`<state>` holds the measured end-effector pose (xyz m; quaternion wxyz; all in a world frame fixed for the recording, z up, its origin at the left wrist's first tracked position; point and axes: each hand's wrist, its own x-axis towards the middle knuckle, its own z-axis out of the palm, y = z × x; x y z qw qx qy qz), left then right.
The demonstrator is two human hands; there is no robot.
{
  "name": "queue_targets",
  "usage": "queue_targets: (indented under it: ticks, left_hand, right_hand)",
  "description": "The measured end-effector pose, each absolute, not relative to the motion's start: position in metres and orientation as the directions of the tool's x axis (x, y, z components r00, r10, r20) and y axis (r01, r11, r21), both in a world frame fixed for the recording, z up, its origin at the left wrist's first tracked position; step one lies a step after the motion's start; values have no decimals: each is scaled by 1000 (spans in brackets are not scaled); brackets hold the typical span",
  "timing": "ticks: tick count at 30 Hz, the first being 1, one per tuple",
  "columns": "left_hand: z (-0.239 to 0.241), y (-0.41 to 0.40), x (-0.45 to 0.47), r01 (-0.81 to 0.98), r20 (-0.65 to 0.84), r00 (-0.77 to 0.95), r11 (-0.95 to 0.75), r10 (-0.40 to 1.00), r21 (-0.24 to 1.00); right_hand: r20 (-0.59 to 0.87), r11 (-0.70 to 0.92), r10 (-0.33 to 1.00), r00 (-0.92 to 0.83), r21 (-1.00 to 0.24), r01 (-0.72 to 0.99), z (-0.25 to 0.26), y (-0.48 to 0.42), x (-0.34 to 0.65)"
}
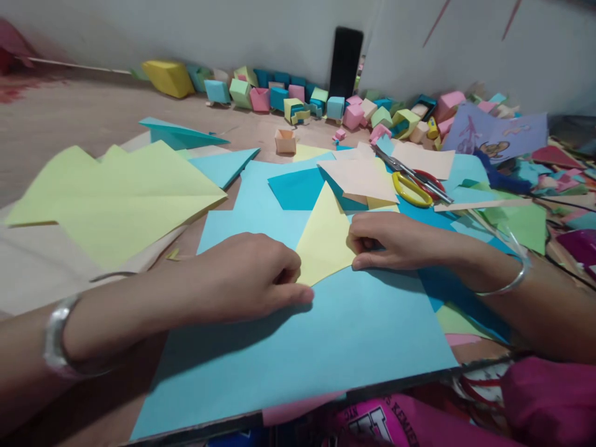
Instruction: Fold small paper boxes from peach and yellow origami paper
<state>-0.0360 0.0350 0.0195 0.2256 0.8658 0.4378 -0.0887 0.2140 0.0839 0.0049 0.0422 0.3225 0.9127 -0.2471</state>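
Left hand: curled, pinching pale-yellow paper triangle | right hand: curled, pinching its right edge | opposed grips likely steady it over light-blue sheet

Paper piece, one — pale yellow, roughly triangular, lower edge slightly bowed. Location: over the far part of the large light-blue sheet, about mid-width — apex pointing away from the sheet's near edge.

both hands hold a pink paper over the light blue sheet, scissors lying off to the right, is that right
Not pink: the head view shows the left hand and right hand hold a yellow paper over the light blue sheet. The scissors do lie off to the right.
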Motion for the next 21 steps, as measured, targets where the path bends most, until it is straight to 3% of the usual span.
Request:
queue_targets:
  ticks: [4, 6, 12, 18, 21]
  left_hand:
    - [14, 27, -20, 857, -235, 513, -508, 825, 89]
    - [12, 25, -17, 850, -208, 522, -525, 827, 44]
    - [11, 35, -30, 816, -219, 575, -570, 788, 91]
    - [18, 41, -40, 812, -347, 571, -575, 744, 103]
    - [20, 34, -38, 813, -319, 572, -573, 755, 101]
  right_hand:
    - [-241, 671, 569, -786, -416, 614, 6, 83, 213]
    - [-248, 669, 571, -783, -412, 619, 6, 83, 213]
    - [-251, 669, 570, -782, -410, 620, 5, 83, 214]
    - [-248, 664, 573, -781, -419, 620, 5, 84, 215]
    - [-259, 659, 579, -773, -410, 631, 5, 84, 215]
